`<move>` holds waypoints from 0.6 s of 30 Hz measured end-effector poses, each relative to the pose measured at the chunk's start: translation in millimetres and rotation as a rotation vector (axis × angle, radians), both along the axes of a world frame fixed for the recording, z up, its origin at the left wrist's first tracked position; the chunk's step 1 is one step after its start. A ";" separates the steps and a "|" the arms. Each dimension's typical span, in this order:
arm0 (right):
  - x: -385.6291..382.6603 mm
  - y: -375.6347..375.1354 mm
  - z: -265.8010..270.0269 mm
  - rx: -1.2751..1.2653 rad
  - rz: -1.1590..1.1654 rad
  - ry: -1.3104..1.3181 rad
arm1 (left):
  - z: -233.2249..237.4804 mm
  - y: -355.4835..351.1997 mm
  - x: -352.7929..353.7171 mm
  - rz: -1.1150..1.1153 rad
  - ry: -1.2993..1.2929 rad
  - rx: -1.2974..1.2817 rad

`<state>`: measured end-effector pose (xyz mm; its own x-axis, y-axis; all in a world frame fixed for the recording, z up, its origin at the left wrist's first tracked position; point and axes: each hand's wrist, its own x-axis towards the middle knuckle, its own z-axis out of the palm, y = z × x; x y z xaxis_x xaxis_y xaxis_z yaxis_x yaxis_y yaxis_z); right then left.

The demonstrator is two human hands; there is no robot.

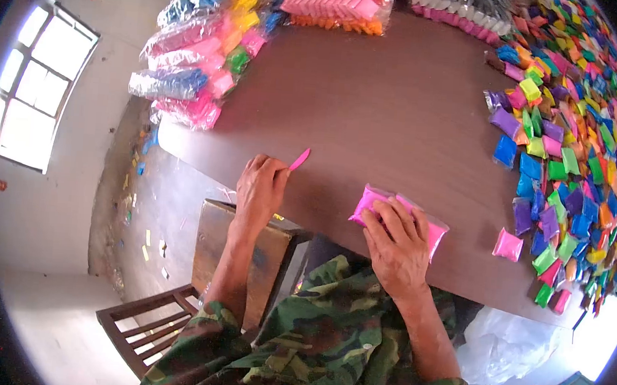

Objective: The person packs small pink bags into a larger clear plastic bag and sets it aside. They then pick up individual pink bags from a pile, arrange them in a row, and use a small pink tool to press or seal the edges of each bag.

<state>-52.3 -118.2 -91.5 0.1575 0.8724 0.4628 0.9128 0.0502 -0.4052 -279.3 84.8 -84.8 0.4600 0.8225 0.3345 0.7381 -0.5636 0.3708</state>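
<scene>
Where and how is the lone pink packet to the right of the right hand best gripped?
The pink packet lies flat with a plump middle, so I'd pinch across that body rather than a thin corner. I'd bring the right hand down from its left: bare tabletop borders that side, while the colourful pile crowds the other.

Bright window (45, 67) glare, fisheye-curved edges.

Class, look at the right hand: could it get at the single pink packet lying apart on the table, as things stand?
Probably yes: the right hand would likely need to leave the pink packets under its fingers, but only tabletop shows between it and the single pink packet.
</scene>
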 end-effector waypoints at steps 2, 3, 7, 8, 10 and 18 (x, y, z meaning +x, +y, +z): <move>0.7 -0.1 -1.1 0.016 -0.001 0.001 | 3.2 -0.8 1.4 -0.025 0.042 -0.042; 1.1 -0.7 -1.7 0.022 0.001 0.001 | 3.9 -2.7 2.4 -0.034 0.063 -0.066; 1.4 -2.4 -1.7 0.033 0.003 0.000 | 7.3 -13.5 7.4 -0.079 0.139 -0.092; 1.8 -2.4 -2.0 0.033 0.003 -0.002 | 5.0 -15.1 8.3 -0.085 0.142 -0.084; 2.2 -2.8 -2.4 0.034 0.006 -0.003 | 3.1 -16.8 10.5 -0.111 0.131 -0.060; 3.4 -3.9 -6.5 0.029 0.022 0.003 | 20.9 -64.5 50.7 -0.362 -0.076 -0.218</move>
